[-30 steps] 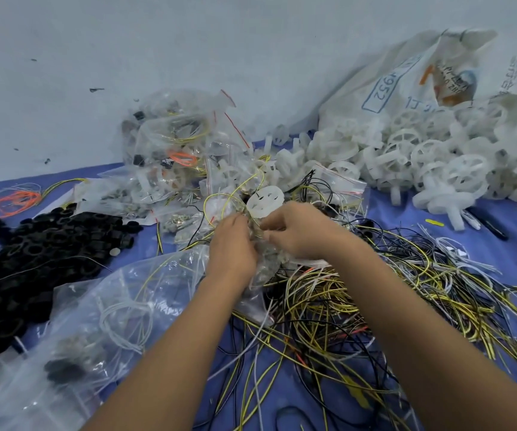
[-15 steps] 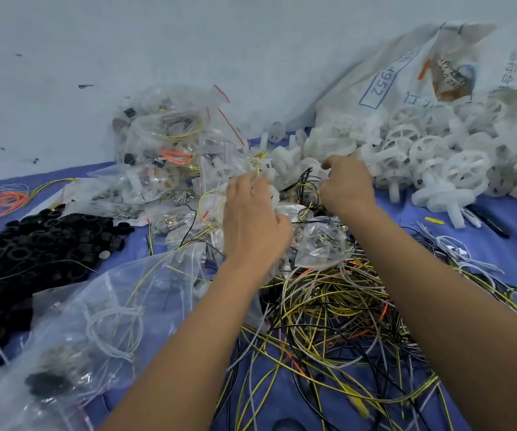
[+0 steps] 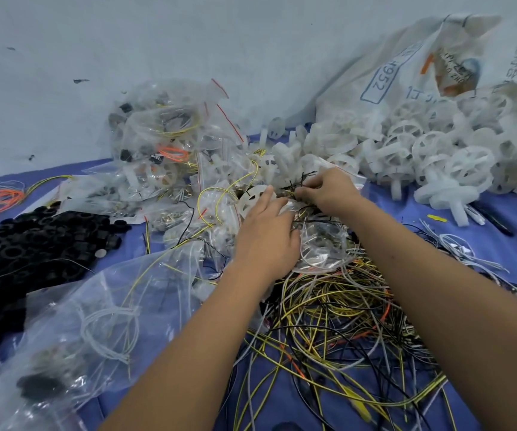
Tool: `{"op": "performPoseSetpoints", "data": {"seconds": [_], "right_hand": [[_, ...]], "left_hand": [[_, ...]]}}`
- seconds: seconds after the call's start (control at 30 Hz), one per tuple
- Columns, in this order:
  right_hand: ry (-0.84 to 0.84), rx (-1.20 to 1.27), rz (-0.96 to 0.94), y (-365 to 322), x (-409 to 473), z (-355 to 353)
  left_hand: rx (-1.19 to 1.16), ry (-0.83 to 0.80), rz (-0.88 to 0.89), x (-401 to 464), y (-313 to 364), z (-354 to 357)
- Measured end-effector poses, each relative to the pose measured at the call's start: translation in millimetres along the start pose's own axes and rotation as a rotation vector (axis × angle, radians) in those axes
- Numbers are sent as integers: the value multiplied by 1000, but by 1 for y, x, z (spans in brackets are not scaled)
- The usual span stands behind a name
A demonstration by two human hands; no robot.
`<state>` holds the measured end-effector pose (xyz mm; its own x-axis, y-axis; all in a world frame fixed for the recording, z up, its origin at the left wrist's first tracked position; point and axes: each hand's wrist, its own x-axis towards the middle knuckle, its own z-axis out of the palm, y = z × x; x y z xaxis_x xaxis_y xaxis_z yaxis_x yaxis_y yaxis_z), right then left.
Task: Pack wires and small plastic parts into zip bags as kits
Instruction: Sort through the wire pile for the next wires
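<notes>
A clear, crumpled zip bag [image 3: 322, 244] lies under the left hand [image 3: 266, 234], whose fingers rest straight; the right hand [image 3: 328, 189] pinches short black wires [image 3: 297, 181], ends fanning toward 11 o'clock.

Single head-worn wide-angle view, looking forward and down, close over the blue table [image 3: 484, 231]; wall [image 3: 126, 42] apparently behind.

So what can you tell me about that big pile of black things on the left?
The black parts are small ring- or cap-shaped pieces, matte like plastic or rubber, heaped loosely on the blue cloth at the left edge. A few thin wires cross the heap, and clear bags overlap its near side. Neither hand touches it.
</notes>
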<state>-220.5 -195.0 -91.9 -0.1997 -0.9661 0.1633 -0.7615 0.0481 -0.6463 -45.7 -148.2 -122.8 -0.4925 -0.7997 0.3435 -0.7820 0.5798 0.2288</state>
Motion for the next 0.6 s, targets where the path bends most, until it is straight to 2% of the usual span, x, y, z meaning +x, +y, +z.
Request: {"op": "performPoseSetpoints", "data": {"seconds": [0.2, 0.33, 0.5, 0.6], "right_hand": [[-29, 249, 11, 0, -12, -16], [41, 400, -58, -15, -30, -25], [60, 707, -141, -43, -61, -37], [-49, 956, -193, -61, -73, -46]], "left_hand": [[-106, -10, 2, 0, -1, -1], [-393, 30, -91, -6, 2, -9], [-729, 339, -287, -16, 2, -25], [-917, 278, -336, -17, 3, -39]]}}
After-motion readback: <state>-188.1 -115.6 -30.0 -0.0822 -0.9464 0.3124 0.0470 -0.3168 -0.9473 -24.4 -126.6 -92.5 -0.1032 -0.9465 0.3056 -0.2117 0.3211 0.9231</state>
